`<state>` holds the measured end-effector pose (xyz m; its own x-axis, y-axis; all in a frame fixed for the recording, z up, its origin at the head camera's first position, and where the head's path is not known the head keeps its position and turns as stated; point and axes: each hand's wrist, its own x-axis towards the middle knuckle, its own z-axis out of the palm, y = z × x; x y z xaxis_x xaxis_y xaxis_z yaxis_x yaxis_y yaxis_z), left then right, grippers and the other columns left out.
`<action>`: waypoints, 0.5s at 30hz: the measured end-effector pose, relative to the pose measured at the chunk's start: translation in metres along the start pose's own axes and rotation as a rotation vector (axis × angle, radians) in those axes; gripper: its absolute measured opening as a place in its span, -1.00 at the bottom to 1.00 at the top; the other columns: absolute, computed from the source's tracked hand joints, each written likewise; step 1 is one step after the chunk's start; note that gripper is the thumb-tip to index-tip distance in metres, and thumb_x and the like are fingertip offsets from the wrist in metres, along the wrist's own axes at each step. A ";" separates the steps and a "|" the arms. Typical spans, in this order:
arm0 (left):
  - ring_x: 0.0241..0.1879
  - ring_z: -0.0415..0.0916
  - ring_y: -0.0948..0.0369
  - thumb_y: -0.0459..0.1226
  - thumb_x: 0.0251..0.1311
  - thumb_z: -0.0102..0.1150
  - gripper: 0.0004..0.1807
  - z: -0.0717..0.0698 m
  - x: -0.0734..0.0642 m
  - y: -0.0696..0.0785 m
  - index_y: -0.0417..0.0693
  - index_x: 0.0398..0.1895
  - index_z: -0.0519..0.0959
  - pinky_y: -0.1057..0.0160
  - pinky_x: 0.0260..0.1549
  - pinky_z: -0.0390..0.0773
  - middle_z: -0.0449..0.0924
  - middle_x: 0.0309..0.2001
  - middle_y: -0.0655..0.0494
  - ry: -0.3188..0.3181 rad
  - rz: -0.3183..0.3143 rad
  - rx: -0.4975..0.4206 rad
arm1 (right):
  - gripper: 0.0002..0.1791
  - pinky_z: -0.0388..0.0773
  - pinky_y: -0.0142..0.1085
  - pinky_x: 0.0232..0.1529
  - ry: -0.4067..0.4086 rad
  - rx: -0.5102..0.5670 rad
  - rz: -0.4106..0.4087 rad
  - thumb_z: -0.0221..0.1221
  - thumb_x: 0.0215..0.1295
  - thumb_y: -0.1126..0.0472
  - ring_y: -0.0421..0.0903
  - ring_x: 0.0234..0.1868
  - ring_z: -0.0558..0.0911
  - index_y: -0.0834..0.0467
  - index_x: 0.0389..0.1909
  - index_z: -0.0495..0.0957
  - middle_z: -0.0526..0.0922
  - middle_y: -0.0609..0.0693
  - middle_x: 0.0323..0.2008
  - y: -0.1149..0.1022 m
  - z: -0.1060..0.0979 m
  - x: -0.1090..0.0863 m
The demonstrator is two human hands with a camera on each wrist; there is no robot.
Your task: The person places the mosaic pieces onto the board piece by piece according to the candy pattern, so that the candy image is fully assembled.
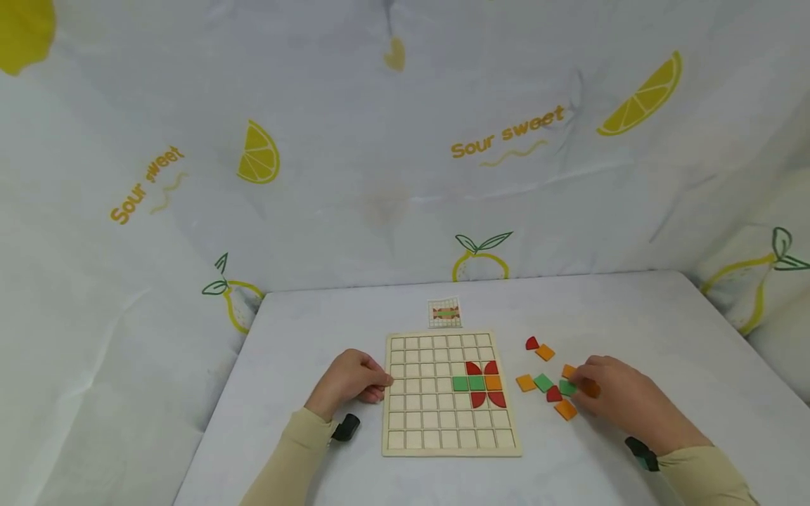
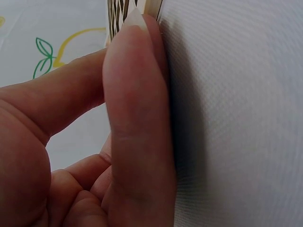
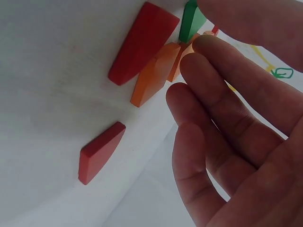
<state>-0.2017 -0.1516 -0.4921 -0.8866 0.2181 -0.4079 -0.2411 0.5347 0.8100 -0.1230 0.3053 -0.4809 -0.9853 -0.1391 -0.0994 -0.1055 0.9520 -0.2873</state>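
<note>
In the head view the left hand (image 1: 346, 379) pinches the left edge of a pale wooden grid board (image 1: 413, 420). Thumb and a finger meet at that board edge in the left wrist view. Red quarter-round tiles (image 1: 479, 400), two green square tiles (image 1: 477, 383) and an orange square tile (image 1: 493, 382) lie in the board's right side. My right hand (image 1: 623, 395) is over the loose tiles to the right, partly covering an orange one (image 1: 591, 388). In the right wrist view its fingers (image 3: 208, 87) are relaxed, with thumb and index tips close to a green tile (image 3: 191, 21).
More loose tiles lie between board and right hand, among them an orange square (image 1: 525, 383), a green square (image 1: 543, 382) and a red quarter-round (image 1: 532, 343). A small pattern card (image 1: 445, 313) sits behind the board. A lemon-print cloth (image 1: 380, 211) hangs behind the white table.
</note>
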 end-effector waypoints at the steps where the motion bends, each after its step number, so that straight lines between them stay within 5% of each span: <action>1: -0.57 0.69 0.31 -0.26 0.22 0.58 -0.78 0.000 0.000 0.000 -0.19 -0.28 0.71 0.36 -0.48 0.75 0.79 -0.47 0.01 0.000 -0.001 -0.002 | -0.78 0.76 -0.04 -0.10 -0.002 0.003 0.006 0.58 0.18 0.15 -0.10 -0.24 0.55 0.09 -0.20 0.80 0.67 -0.10 -0.27 0.000 0.001 0.001; 15: -0.58 0.68 0.32 -0.26 0.22 0.58 -0.79 0.000 0.000 0.000 -0.18 -0.29 0.71 0.37 -0.50 0.74 0.79 -0.47 0.01 0.000 -0.002 -0.004 | -0.70 0.78 0.05 -0.02 -0.043 0.025 0.016 0.61 0.15 0.12 -0.05 -0.17 0.60 0.13 -0.16 0.79 0.70 -0.05 -0.20 -0.003 -0.001 0.008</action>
<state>-0.2015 -0.1514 -0.4916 -0.8860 0.2174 -0.4095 -0.2445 0.5315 0.8110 -0.1313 0.3020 -0.4799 -0.9801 -0.1358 -0.1448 -0.0856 0.9474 -0.3085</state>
